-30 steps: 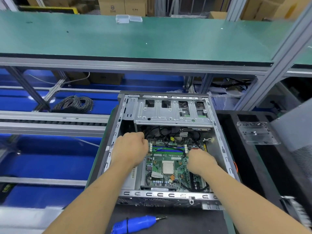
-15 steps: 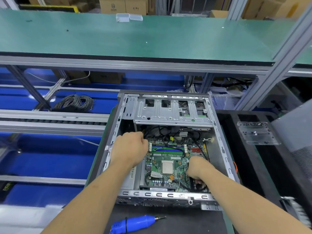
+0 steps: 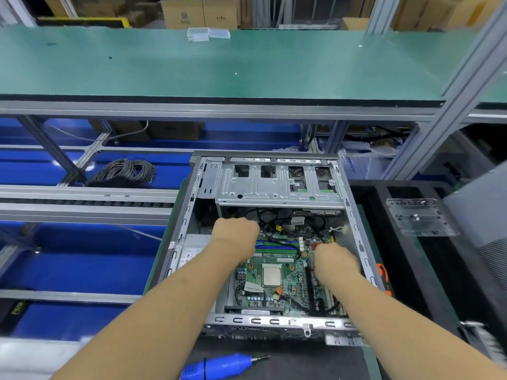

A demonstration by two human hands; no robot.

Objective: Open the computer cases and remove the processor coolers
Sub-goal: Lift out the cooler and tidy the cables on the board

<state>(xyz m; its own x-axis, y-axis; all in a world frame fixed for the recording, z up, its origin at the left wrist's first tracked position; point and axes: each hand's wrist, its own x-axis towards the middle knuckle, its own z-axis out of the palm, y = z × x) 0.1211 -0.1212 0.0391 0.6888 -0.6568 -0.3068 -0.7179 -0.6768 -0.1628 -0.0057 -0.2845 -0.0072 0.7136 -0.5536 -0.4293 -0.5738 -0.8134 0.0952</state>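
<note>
- Computer case [image 3: 189, 215] lies open on a dark work mat [image 3: 288, 360], motherboard [image 3: 285, 272] and bare processor [image 3: 271, 275] showing.
- Left hand [image 3: 236, 237] and right hand [image 3: 336, 260] are both down inside, fingers curled under; can't tell what they're holding.
- Blue electric screwdriver [image 3: 219, 366] sits in front of the case.
- Green bench shelf [image 3: 219, 64] runs behind, cardboard boxes [image 3: 199, 13] past it, cable coil [image 3: 126, 170] off left.

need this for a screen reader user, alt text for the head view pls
Both of a person's hands, left hand and right hand, reach into an open computer case, fingers hidden, either side of the bare processor on the motherboard. A blue electric screwdriver lies in front of the case.
</note>
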